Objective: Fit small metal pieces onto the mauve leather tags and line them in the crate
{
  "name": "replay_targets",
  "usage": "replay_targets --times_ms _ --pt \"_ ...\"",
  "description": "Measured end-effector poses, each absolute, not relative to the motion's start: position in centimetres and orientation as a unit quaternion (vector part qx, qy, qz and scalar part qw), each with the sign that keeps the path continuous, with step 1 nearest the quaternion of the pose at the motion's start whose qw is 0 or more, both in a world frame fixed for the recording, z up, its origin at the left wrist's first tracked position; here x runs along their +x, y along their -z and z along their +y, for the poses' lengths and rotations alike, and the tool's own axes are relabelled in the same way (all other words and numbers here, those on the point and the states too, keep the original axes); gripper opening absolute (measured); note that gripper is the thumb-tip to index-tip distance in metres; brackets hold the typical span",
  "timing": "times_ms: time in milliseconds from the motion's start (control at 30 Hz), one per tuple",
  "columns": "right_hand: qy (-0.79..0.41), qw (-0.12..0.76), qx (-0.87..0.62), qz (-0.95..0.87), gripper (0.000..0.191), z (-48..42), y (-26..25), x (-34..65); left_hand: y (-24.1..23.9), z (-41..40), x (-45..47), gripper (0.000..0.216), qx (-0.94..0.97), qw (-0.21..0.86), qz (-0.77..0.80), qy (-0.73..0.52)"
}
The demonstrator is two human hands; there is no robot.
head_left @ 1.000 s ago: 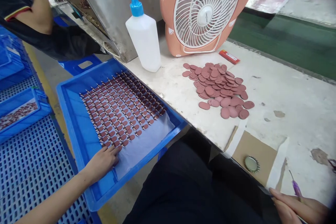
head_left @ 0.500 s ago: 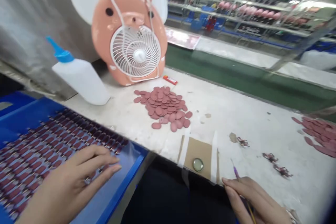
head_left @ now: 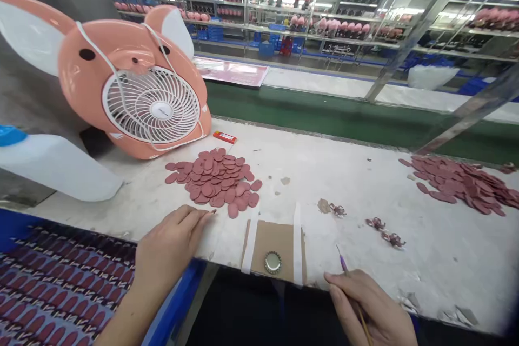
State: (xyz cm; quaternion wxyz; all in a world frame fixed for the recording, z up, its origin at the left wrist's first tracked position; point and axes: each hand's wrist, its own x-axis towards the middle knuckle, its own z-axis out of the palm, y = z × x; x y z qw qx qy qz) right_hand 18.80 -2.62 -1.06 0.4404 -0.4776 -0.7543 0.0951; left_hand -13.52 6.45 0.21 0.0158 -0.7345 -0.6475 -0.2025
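My left hand (head_left: 172, 246) lies over the table's front edge with fingers stretched toward a pile of pink oval pieces (head_left: 214, 181); it seems to pinch a small dark piece at its fingertips. My right hand (head_left: 373, 311) rests at the lower right, closed on a thin stick with a purple tip (head_left: 344, 265). Between the hands a metal bottle cap (head_left: 273, 262) sits on a taped cardboard square (head_left: 273, 240). A blue tray (head_left: 178, 303) at lower left holds rows of several small dark red pieces (head_left: 60, 286).
A pink animal-shaped fan (head_left: 133, 92) stands at the back left beside a white squeeze bottle (head_left: 57, 165). A red lighter (head_left: 225, 137) lies near the fan. A second pile of pink pieces (head_left: 466, 186) lies at right; small dark bits (head_left: 383, 230) are scattered mid-table. A green conveyor belt (head_left: 344, 116) runs behind.
The view has swung up and right from the tray to the table. My left hand has left the tray's rows and reached onto the table toward the pink pile. My right hand keeps the stick.
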Motion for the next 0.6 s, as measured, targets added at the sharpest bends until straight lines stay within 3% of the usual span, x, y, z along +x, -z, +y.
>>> replay_targets --times_ms 67,133,233,467,600 --pt "-0.113 0.456 -0.469 -0.747 0.016 -2.1 0.6 18.4 -1.6 5.3 -11.7 0.033 -0.727 -0.108 -0.620 0.275" --pt "-0.148 0.484 -0.462 -0.728 0.017 -1.6 -0.3 17.5 -2.9 4.2 -9.1 0.035 -0.690 -0.305 -0.567 0.331" --pt "-0.214 0.524 -0.447 -0.692 0.016 -1.2 -1.8 16.0 -3.9 3.1 -5.2 0.039 -0.630 -0.522 -0.484 0.309" --pt "-0.401 0.547 -0.422 -0.602 0.014 -1.6 -2.4 16.5 -1.6 2.4 -1.3 0.030 -0.439 -0.799 -0.346 0.221" --pt "-0.415 0.525 -0.393 -0.630 0.014 -1.8 -1.9 17.2 0.2 1.4 -0.9 0.039 -0.280 -0.906 -0.259 0.182"
